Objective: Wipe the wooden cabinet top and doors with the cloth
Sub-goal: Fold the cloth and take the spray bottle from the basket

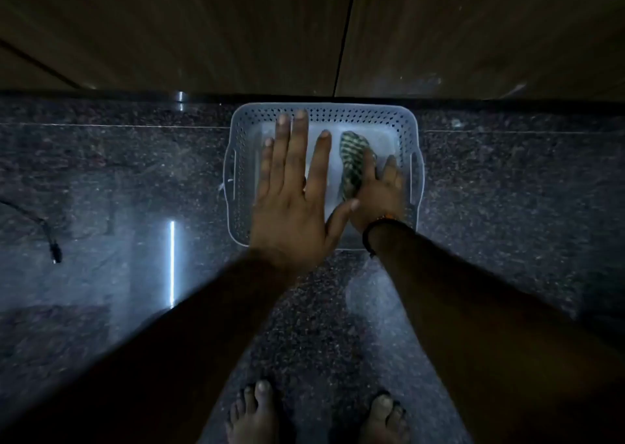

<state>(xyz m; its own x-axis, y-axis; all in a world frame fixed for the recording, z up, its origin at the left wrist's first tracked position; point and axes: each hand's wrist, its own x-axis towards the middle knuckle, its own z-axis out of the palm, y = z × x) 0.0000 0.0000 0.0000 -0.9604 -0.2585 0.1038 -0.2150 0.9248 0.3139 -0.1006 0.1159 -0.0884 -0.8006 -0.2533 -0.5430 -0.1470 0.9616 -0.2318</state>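
1. Right hand (377, 196) down inside pale perforated basket (414, 186), fingers curled around striped cloth (351, 162).
2. Left hand (292, 186) flat above basket, fingers spread, holding nothing.
3. Basket on speckled stone floor (507, 189), just beside wooden cabinet doors (236, 30).
4. Bare feet (253, 413) at bottom edge.

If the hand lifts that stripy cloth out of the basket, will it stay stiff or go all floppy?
Probably floppy: the striped cloth lies crumpled and folded under the right hand. It likely weighs little, being thin fabric. It shouldn't slip much; the fingers already close around it inside the perforated plastic basket.
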